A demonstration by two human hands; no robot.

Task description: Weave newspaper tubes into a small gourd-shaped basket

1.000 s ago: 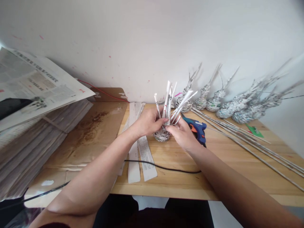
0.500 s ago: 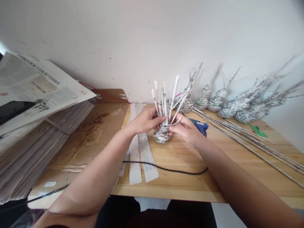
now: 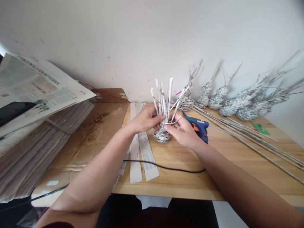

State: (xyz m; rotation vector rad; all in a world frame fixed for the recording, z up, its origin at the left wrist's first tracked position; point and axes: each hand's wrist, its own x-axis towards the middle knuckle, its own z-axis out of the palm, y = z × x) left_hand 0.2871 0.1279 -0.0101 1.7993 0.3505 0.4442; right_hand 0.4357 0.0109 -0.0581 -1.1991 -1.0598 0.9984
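Observation:
A small woven newspaper vase (image 3: 161,136) stands upright on the wooden table, several rolled paper sticks rising from its neck. My left hand (image 3: 148,119) grips the neck from the left, its thumb lying across the front. From the right, my right hand (image 3: 181,129) pinches the neck, with its thumb at the front of the weave. A thin paper strand (image 3: 175,121) sticks out between thumb and fingers there. Part of the neck is hidden behind both hands. Just beyond my right hand lies a blue glue gun (image 3: 202,128) with an orange trigger.
Several woven paper pieces (image 3: 186,103) line the wall at the back right. Long paper sticks (image 3: 251,136) lie across the right side. Flat paper strips (image 3: 135,158) and a black cable (image 3: 166,167) are in front. A newspaper stack (image 3: 45,142) rises on cardboard (image 3: 95,133) at left.
My right thumb has shifted left onto the front of the vase's neck. The upright sticks on the right lean further left. More of the glue gun shows. My left hand stays put.

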